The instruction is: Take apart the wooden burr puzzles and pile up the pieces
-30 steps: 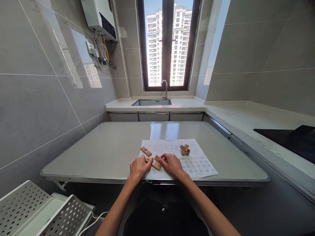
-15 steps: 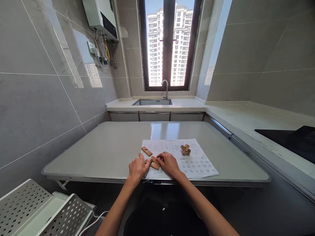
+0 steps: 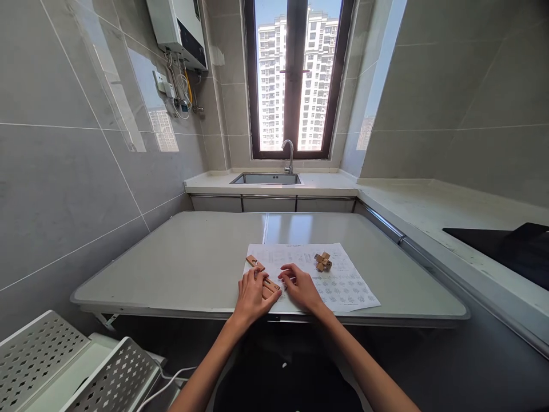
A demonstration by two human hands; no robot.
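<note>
My left hand (image 3: pixel 252 296) is closed over flat notched wooden puzzle pieces (image 3: pixel 270 285), its thumb at their right end and its fingers over their left part, which they hide. My right hand (image 3: pixel 302 290) is just to the right of these pieces, apart from them, its fingers loosely bent with nothing visible in them. Another flat wooden piece with a cut-out (image 3: pixel 254 262) lies beyond the left fingertips. A cross-shaped wooden burr puzzle (image 3: pixel 323 262) sits on the printed sheet (image 3: pixel 349 283), beyond my right hand.
The sheet lies on a pale folding table (image 3: pixel 171 269). Past the table are a counter with a sink (image 3: pixel 266 179) and a faucet (image 3: pixel 290 155). A black object (image 3: pixel 510 246) rests on the right counter. White perforated panels (image 3: pixel 124 372) stand at lower left.
My left hand has moved right and turned over the pieces, gripping them from above. My right hand has let go of them and shifted slightly right.
</note>
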